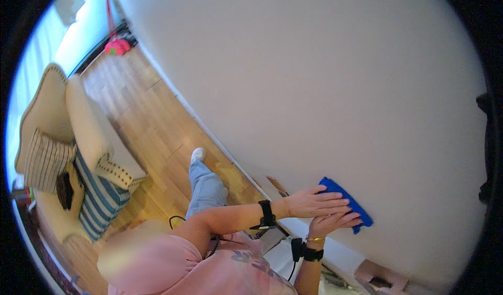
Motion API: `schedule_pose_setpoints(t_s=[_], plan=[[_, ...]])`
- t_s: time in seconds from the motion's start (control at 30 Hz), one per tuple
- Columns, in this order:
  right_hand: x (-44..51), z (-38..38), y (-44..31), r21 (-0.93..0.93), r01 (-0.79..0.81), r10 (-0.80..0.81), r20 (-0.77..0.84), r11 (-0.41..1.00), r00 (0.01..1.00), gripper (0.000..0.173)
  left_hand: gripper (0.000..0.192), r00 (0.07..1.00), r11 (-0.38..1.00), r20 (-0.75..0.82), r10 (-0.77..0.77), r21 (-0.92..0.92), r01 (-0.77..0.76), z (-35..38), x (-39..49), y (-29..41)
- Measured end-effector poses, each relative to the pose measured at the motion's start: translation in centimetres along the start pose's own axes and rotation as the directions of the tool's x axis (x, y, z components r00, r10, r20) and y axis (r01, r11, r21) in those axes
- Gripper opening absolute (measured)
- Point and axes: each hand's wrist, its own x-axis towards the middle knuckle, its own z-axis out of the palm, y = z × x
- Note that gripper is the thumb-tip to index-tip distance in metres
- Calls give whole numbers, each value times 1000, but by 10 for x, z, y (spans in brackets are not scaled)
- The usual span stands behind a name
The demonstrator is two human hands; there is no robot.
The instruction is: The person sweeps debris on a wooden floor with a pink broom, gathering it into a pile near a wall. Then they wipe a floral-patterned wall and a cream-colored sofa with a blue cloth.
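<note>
A folded blue cloth point(355, 208) lies against the pale wall point(314, 98) at the lower right. My left hand point(314, 204) rests flat over it, fingers stretched out and holding it to the wall. Just below, partly overlapping the left hand, my right hand point(334, 222) has its fingertips on the cloth's lower part. The palms' contact with the cloth is hidden. Black straps circle both wrists, and a gold-coloured bangle is on the right one.
A cream armchair point(88, 122) with striped cushions point(104, 194) stands on the wooden floor point(157, 118) to the left. A white skirting board point(184, 102) edges the wall. A pink object point(118, 47) is at the far corner. An open cardboard box point(363, 270) sits lower right.
</note>
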Motion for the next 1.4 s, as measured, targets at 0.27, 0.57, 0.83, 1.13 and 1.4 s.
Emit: schedule_pose_setpoints(t_s=[0.27,0.57,0.83,1.13,1.4], plan=[[45,-10,-25,-119,300,-292,78,946,953,50,48,963,975,-168,-211,34,220,-12,-17,-11],[56,11,-50,-55,253,-253,-4,966,967,55,49,982,989,-117,-145,9,147,-19,-16,-38],[100,8,-92,-42,314,-311,63,949,948,51,49,987,991,-89,-133,-24,132,-73,-13,-83],[161,48,-192,50,173,-172,-30,984,985,56,48,995,995,1,-99,-15,99,-164,-14,-183],[182,69,-270,182,222,-238,70,958,969,49,49,950,950,52,-309,71,305,-205,-40,-222]])
